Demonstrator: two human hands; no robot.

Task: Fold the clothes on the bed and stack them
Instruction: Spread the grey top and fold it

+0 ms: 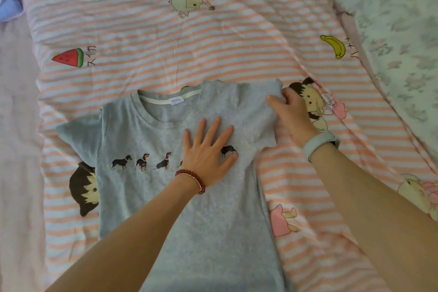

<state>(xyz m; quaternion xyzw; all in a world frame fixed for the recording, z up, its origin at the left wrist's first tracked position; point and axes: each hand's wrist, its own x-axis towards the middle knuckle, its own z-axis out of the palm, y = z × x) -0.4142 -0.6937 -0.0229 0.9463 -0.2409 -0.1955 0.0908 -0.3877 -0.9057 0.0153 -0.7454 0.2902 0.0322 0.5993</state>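
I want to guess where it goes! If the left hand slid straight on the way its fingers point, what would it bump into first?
The left hand lies flat on the grey T-shirt, fingers pointing up and right. It would probably meet the folded-over sleeve first.

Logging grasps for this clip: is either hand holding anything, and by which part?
The right hand pinches the grey T-shirt at its folded-over shoulder edge. The left hand only presses flat on the chest.
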